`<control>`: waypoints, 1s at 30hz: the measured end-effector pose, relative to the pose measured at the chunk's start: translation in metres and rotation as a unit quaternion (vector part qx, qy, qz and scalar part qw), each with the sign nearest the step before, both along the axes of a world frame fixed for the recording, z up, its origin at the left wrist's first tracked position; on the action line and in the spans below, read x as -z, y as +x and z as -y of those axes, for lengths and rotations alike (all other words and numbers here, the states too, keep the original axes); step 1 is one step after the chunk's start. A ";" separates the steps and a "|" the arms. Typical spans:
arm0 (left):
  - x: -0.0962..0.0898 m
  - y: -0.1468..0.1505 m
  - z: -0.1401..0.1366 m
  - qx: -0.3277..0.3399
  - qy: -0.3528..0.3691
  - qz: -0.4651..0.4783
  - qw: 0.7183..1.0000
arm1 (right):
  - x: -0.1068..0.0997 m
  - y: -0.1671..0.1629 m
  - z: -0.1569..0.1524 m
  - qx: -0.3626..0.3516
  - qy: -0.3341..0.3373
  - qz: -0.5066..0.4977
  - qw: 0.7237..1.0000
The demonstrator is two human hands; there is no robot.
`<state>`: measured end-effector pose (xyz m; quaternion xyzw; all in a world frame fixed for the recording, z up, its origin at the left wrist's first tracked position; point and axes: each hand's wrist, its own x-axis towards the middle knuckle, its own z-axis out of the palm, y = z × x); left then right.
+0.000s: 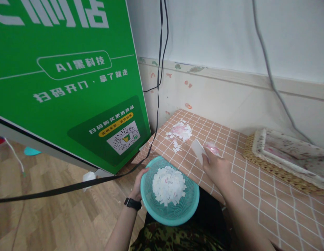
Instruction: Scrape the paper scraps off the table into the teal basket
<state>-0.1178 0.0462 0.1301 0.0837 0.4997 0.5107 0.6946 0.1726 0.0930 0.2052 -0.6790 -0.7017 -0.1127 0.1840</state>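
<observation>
My left hand grips the left rim of a round teal plastic colander, held below the table's edge. A heap of small white paper pieces fills its middle. Over the table, my right hand is closed on a flat white card, held at a slant. Beyond the card lies a loose pile of white and pinkish paper scraps on the brown checked cloth. Close behind my right hand is a crumpled clear and pink plastic bit, partly hidden by the fingers.
A woven basket with a fabric lining stands at the right of the checked table. To the left rises a large green panel. A black cable crosses in front of it, near the colander. Wooden floor shows at lower left.
</observation>
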 end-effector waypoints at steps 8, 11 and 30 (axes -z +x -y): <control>0.000 0.001 0.000 0.018 0.006 0.000 1.000 | 0.005 -0.027 -0.012 -0.029 -0.013 -0.113 0.993; 0.000 0.001 -0.001 0.020 0.007 -0.001 1.000 | 0.006 -0.024 -0.010 -0.004 0.004 -0.103 0.995; 0.009 -0.004 0.000 -0.001 0.009 -0.012 1.000 | 0.004 -0.006 -0.014 -0.180 -0.035 -0.045 0.982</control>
